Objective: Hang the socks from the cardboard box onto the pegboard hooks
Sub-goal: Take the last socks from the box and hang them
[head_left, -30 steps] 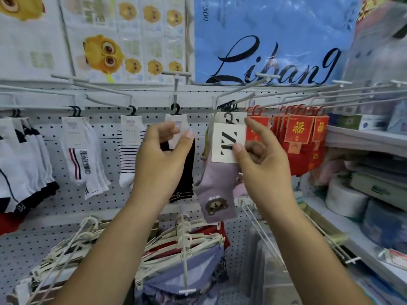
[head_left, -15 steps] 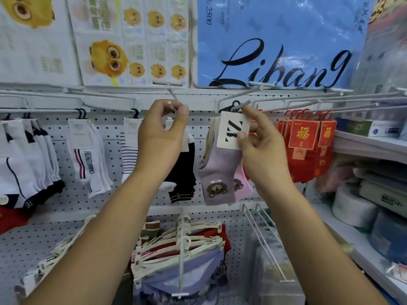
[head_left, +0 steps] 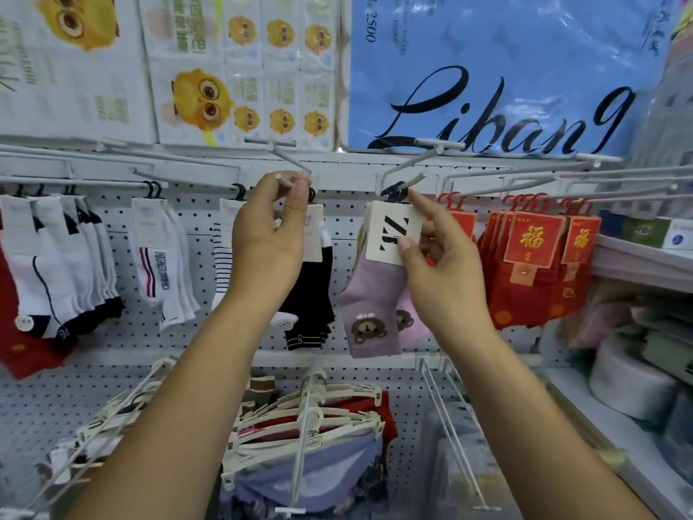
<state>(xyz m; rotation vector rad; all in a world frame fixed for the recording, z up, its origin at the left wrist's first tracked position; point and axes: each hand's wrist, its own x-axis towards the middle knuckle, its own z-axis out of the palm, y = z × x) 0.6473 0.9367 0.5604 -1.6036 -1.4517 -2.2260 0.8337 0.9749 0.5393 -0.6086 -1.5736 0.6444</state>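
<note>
The lilac sock [head_left: 369,305] hung from its card [head_left: 392,234], which the fingers [head_left: 405,245] of our right hand [head_left: 442,272] pinched. Its black hanger [head_left: 393,191] sat against the hook [head_left: 410,182], and we could not tell whether it was threaded. We judged it best to hold the card square and slide the hanger well back from the tip. Our left hand [head_left: 270,238] pinched the tip of the left hook [head_left: 296,180], probably for steadiness.

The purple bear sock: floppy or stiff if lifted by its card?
Probably floppy: the purple sock hangs limp below its card. The card looks stiffer, flat where the right hand pinches it. Likely light: its black hanger is thin.
</note>
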